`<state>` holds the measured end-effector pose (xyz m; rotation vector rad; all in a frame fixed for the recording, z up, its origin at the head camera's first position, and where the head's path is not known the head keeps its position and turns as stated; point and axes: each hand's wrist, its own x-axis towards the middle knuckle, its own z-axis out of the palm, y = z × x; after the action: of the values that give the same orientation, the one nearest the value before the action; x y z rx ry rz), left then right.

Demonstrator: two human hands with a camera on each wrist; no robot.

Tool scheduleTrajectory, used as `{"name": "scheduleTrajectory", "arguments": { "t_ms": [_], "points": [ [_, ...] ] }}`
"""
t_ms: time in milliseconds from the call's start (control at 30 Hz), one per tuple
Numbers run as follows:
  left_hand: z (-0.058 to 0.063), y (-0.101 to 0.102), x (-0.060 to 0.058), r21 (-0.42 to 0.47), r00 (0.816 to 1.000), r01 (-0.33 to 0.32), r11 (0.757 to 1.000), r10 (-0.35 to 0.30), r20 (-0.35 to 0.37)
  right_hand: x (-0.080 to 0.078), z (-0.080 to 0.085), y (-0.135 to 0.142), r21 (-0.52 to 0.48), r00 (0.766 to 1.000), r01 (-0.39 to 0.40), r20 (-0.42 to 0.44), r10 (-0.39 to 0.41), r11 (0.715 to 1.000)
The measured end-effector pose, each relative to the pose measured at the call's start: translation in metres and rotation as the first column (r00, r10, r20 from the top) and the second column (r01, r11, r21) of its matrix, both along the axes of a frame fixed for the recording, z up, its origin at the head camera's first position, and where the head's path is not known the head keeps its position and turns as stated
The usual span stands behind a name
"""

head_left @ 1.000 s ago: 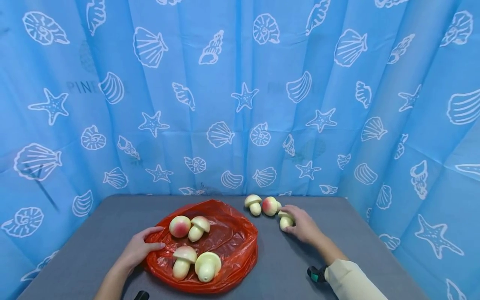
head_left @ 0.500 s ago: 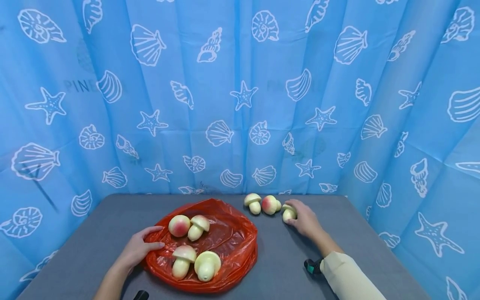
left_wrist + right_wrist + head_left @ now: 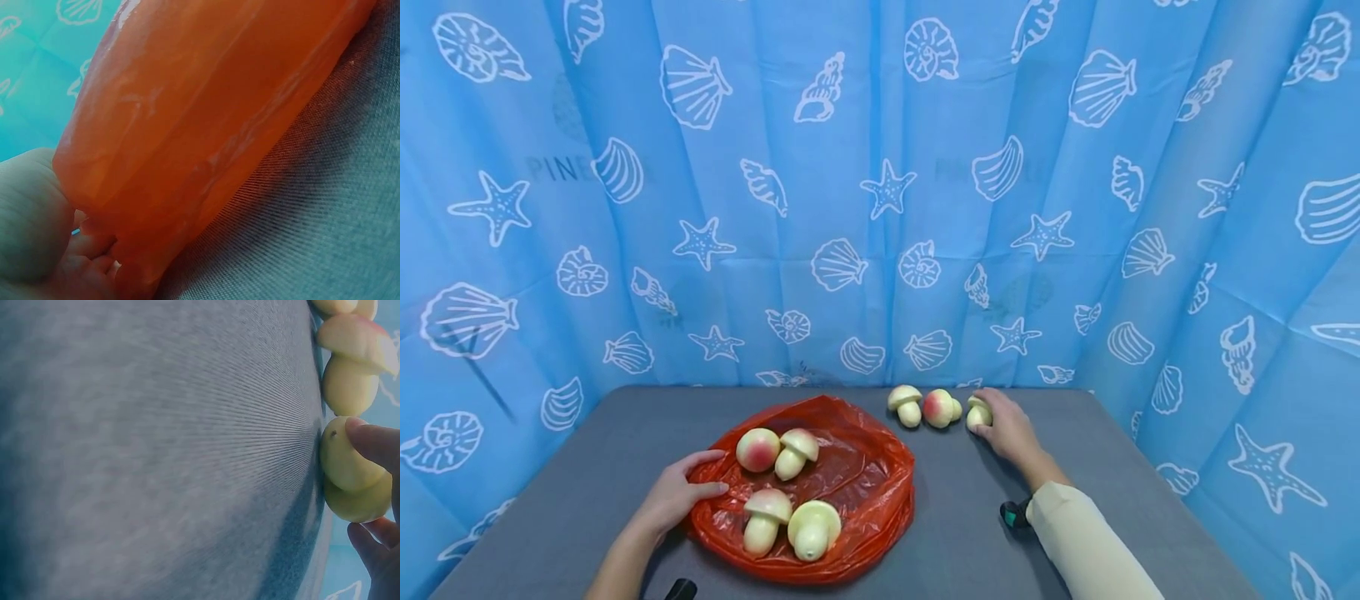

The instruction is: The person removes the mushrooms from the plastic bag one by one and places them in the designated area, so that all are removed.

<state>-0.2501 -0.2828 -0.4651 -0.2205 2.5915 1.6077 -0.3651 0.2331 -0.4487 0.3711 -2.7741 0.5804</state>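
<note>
The rightmost mushroom [image 3: 978, 416] is partly covered by the right hand [image 3: 1009, 427]. In the left wrist view, the red bag [image 3: 187, 119] and left hand [image 3: 32, 215] are cut off by the edges.

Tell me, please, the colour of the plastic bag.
The plastic bag is red; it shows best in the head view.
</note>
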Motion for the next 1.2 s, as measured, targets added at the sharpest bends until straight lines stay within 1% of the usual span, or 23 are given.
{"name": "scheduleTrajectory", "arguments": {
  "t_ms": [300,433,633,767,900,1000,1200],
  "points": [
    [-0.001,0.001,0.001,0.012,1.000,0.004,1.000,-0.004,-0.023,-0.006,-0.003,0.004,-0.017,0.998,0.031,0.047,-0.030,0.999],
    [-0.001,0.000,0.000,0.026,1.000,0.008,1.000,-0.007,-0.019,-0.009,-0.003,0.003,-0.009,0.999,0.018,0.030,-0.018,1.000],
    [0.000,-0.003,0.000,0.003,1.000,0.008,1.000,-0.008,-0.022,-0.011,0.003,0.000,0.011,1.000,-0.018,0.004,0.018,1.000],
    [0.000,-0.002,-0.001,-0.006,1.000,0.011,1.000,-0.011,-0.017,-0.011,0.004,0.000,0.007,0.999,-0.024,0.024,0.024,1.000],
    [0.000,-0.002,-0.001,-0.012,1.000,0.009,1.000,-0.009,-0.006,-0.011,0.001,0.001,-0.004,0.999,-0.024,0.047,0.025,1.000],
    [0.000,-0.001,-0.001,-0.015,1.000,0.009,1.000,-0.009,0.001,-0.011,-0.002,0.001,-0.011,0.999,-0.020,0.047,0.020,1.000],
    [0.000,-0.001,-0.001,-0.007,1.000,0.006,1.000,-0.006,0.001,-0.011,0.000,0.000,-0.032,0.999,-0.021,0.038,0.023,0.999]
  ]
}}
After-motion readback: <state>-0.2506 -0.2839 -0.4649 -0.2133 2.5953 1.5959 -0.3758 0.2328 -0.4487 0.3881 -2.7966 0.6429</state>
